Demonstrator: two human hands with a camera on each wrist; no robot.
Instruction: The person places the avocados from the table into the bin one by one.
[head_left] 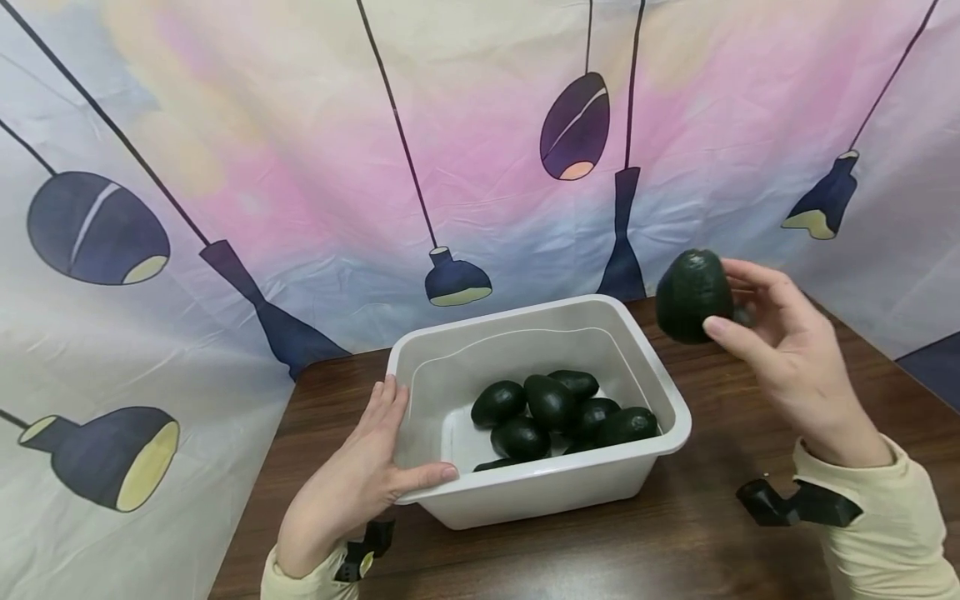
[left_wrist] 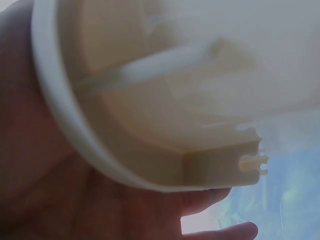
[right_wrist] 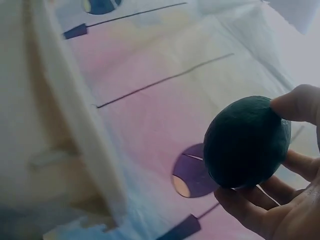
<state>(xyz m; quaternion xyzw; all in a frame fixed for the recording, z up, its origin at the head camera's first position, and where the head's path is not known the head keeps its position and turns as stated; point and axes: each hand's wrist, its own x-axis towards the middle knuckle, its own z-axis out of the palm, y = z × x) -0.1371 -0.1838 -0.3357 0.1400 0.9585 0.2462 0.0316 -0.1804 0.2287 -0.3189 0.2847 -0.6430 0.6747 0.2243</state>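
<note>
A dark green avocado (head_left: pixel 693 297) is held up to the right of the white plastic tub by my right hand (head_left: pixel 798 354). The thumb and fingers pinch its side, which also shows in the right wrist view, where the avocado (right_wrist: pixel 246 142) is seen close up. My left hand (head_left: pixel 352 467) rests against the near left corner of the tub (head_left: pixel 540 483). Its thumb lies along the front rim and its straight fingers along the left side. Several more avocados (head_left: pixel 552 402) lie in the tub, some partly hidden behind its front wall.
A dark wooden table (head_left: pixel 322 425) carries the tub. Behind it hangs a pastel cloth (head_left: pixel 300 167) printed with lamps. Dark camera mounts sit on both wrists, the right one (head_left: pixel 798 502) over a pale yellow sleeve (head_left: pixel 885 533).
</note>
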